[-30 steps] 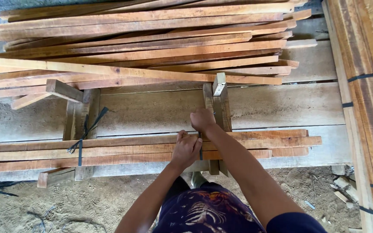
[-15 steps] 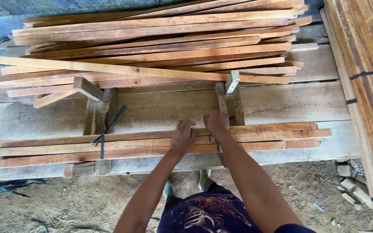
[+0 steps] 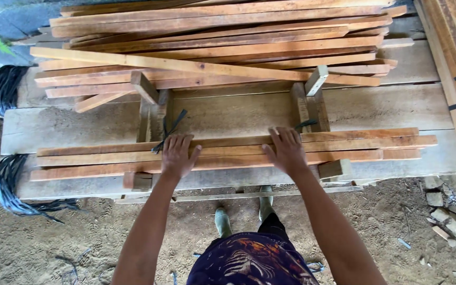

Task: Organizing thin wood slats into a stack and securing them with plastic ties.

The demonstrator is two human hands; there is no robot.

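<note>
we had the small bundle of wooden slats [image 3: 228,153] lying crosswise right in front of us, its long axis running left to right over the two cross blocks. our left hand [image 3: 178,155] and right hand [image 3: 287,150] lay equally near, both flat on top, fingers spread wide, pressing down and gripping nothing. the bigger slat pile [image 3: 212,47] sat beyond.

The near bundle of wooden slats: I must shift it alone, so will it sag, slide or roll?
The near bundle of slats looks stiff, long sawn wood. Flat faces make rolling unlikely. With only loose black strapping visible, slats may slide apart.
</note>
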